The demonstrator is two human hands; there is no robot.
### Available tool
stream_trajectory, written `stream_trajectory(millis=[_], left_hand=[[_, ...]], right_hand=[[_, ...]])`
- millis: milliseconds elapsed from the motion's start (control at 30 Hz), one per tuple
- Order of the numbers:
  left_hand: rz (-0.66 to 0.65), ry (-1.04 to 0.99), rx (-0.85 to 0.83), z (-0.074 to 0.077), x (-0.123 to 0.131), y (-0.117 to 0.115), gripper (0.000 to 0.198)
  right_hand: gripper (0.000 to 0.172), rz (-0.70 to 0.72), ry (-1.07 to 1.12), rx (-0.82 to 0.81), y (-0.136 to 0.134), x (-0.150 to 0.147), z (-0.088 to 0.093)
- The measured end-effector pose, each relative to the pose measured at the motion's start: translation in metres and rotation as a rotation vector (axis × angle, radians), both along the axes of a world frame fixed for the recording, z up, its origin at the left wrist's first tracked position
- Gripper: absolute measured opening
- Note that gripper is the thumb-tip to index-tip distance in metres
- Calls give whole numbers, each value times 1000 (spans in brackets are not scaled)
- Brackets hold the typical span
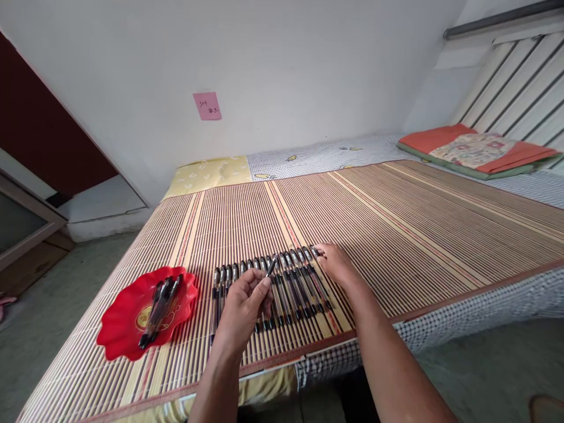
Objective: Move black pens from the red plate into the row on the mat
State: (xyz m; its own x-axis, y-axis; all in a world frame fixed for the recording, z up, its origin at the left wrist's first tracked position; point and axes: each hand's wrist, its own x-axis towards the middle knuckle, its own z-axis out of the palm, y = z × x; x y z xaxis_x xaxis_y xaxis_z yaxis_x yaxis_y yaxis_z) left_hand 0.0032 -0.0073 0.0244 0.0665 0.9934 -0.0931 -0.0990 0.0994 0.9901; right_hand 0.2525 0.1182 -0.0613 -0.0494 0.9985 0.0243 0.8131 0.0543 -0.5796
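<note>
A row of several black pens [286, 282] lies side by side on a striped bamboo mat [396, 223] near the bed's front edge. My left hand [244, 305] is closed on one pen cap or short pen piece [271, 267], held just above the row's middle. My right hand [337, 264] rests at the right end of the row, its fingers pinched on the top of the last pen [315, 252]. A red scalloped plate [123, 329] with several more pens [158, 308] sits to the left of the row.
The mat covers a bed with checked and yellow sheets [211, 173]. A folded orange and floral cushion [476, 153] lies at the far right. A pink note [207, 106] is stuck on the white wall. Grey floor lies to the left and front.
</note>
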Motion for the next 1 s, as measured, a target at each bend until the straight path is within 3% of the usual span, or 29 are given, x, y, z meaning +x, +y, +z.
stream_trajectory(millis=[300, 833, 1000], left_hand=[[-8, 0, -6, -2, -1, 0, 41], [-14, 2, 8, -4, 3, 1, 40], [-14, 16, 8, -3, 3, 1, 39]], right_hand=[[38, -17, -2, 4, -7, -3, 9], [38, -11, 43, -12, -3, -2, 1], [35, -53, 105, 1, -7, -4, 11]])
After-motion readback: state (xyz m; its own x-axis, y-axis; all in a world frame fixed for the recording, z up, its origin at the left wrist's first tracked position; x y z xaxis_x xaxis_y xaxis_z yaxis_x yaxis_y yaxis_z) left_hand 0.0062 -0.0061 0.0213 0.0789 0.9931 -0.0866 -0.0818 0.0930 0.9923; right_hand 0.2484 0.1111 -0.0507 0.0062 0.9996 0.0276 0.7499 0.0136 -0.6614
